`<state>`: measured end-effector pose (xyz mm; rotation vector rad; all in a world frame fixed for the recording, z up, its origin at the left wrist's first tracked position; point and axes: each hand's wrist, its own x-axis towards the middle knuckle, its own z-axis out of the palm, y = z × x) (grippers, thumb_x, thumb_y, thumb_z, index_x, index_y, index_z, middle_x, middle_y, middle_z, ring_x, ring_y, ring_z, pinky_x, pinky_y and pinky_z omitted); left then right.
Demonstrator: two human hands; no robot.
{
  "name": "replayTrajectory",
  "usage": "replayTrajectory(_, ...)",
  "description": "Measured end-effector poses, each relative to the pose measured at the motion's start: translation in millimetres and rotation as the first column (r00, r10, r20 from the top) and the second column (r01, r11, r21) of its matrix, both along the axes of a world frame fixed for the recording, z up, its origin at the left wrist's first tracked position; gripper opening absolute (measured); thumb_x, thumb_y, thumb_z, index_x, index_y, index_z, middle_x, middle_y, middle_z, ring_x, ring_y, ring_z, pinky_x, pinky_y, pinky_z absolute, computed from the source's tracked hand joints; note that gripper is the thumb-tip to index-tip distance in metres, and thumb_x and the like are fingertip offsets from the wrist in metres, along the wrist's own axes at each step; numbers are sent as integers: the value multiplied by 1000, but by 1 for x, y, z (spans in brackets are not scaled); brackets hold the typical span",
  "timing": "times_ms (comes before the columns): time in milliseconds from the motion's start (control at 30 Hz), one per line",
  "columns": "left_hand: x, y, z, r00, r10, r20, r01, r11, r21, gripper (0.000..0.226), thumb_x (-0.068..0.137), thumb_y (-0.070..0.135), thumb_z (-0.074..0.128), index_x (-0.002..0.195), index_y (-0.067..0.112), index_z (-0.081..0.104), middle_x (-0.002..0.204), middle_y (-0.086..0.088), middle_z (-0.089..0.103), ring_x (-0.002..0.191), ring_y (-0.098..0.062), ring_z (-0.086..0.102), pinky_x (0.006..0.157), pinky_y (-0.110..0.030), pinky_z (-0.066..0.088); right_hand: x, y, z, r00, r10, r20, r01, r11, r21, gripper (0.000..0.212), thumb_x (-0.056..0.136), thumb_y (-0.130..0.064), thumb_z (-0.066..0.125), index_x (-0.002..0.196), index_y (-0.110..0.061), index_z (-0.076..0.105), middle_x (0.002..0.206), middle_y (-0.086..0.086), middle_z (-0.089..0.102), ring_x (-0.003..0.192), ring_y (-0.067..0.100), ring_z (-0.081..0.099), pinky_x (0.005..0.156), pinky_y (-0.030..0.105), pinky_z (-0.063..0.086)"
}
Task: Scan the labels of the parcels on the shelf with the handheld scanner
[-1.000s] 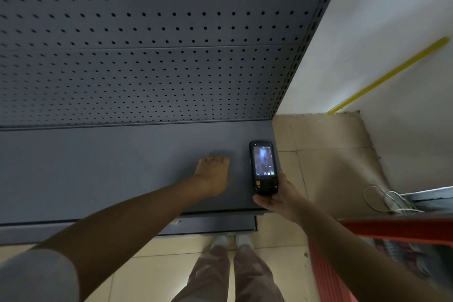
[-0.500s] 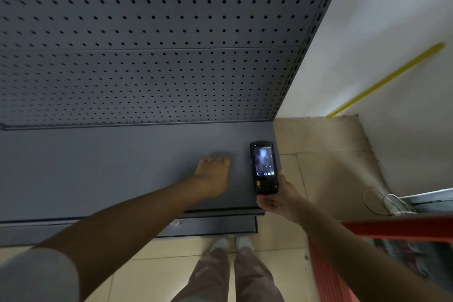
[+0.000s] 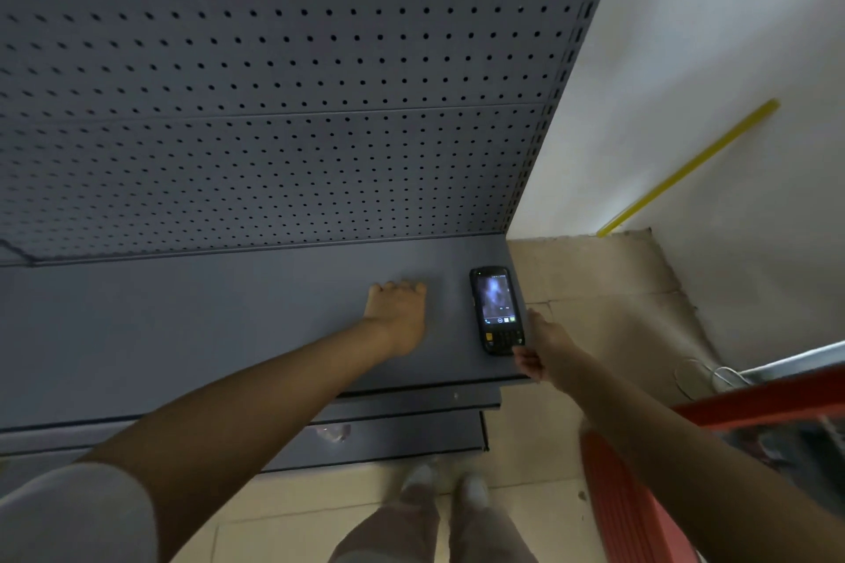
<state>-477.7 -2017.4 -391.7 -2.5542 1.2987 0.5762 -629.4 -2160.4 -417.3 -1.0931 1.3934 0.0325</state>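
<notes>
**Q:** Beside the right end of the shelf point(image 3: 183, 334), what lies there, and how would it handle?

**A:** Handheld scanner point(image 3: 496, 310): a rigid, slab-shaped unit that lies flat, screen up, on the shelf near its right edge, just right of the left hand point(image 3: 400, 315). Judged by its build, it is stiff, moderately light, and likely smooth-sided; the glass screen is the fragile part. Best taken by the long side edges at the keypad end, leaving the screen and the far end uncovered.

**Q:** How does it look?

**A:** Black casing; a lit, bluish screen over the upper part, a row of small icons below it, then a dark keypad with one yellow key at the lower left.

**Q:** And the hands?

**A:** The left hand rests knuckles-up on the shelf, its fingers bent under, holding nothing. The right hand point(image 3: 544, 350) sits at the scanner's lower right corner, fingers loosely extended; its fingertips are just beside or touching the casing, but no closed grip shows.

**Q:** Are parcels in view?

**A:** None shows on the shelf beside the scanner; only the perforated back panel point(image 3: 274, 82) rises behind it. Scanning, by this evidence, has no target in sight.
</notes>
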Motion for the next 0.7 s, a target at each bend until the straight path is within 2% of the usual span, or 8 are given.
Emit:
replayTrajectory(100,-9,5,15,999,22,38,-21,1000,-16,52,93,24,51,139,6,34,139,-15,44,126,-31,43,105,-40,32,-3,8,26,997,5,72,-4,1000,-13,40,106,-40,33,79,-14,45,65,10,45,55,17,40,53,25,38)
replayTrajectory(167,-17,9,25,997,62,47,-60,997,-46,53,92,21,51,141,7,33,138,-15,44,125,-32,44,104,-40,32,-8,13,39,993,14,117,-11,1000,-25,38,107,-37,33,78,-14,44,65,9,45,55,17,39,54,25,36)
replayTrajectory(267,-36,17,40,990,128,58,-121,986,-112,51,93,19,49,140,7,33,137,-15,45,124,-32,45,103,-39,33,-20,17,57,986,44,161,-34,997,-65,38,107,-35,35,77,-14,48,68,10,51,58,18,46,55,26,42)
replayTrajectory(400,-71,33,53,978,197,62,-187,972,-141,54,95,24,48,143,9,30,140,-13,43,126,-32,44,104,-39,33,-45,24,73,964,182,194,-146,972,-185,29,106,-26,39,83,-13,52,72,9,59,59,19,53,53,26,47)
replayTrajectory(533,-106,51,67,969,236,71,-221,960,-172,53,95,24,49,142,10,32,140,-13,44,126,-33,44,104,-39,33,-79,35,96,888,401,227,-283,863,-419,17,103,-11,44,102,-3,59,75,8,61,60,15,55,45,14,49)
replayTrajectory(600,-120,63,79,968,242,73,-226,958,-176,53,95,25,49,143,10,33,140,-14,44,127,-33,44,104,-39,33,-97,42,117,826,508,243,-316,775,-547,19,101,-4,46,110,0,62,81,8,63,64,14,56,54,14,52)
replayTrajectory(633,-126,70,88,967,243,80,-224,956,-191,53,95,26,49,143,10,33,140,-14,44,127,-33,44,104,-40,33,-106,45,132,798,547,254,-304,729,-613,19,100,-1,48,110,0,63,82,7,64,67,16,57,62,18,52)
replayTrajectory(700,-136,84,101,965,248,91,-224,950,-216,55,95,31,49,143,10,33,140,-14,44,127,-33,44,105,-41,34,-129,48,172,736,591,329,-197,653,-731,21,97,2,53,102,-12,68,84,2,67,77,22,61,76,29,53)
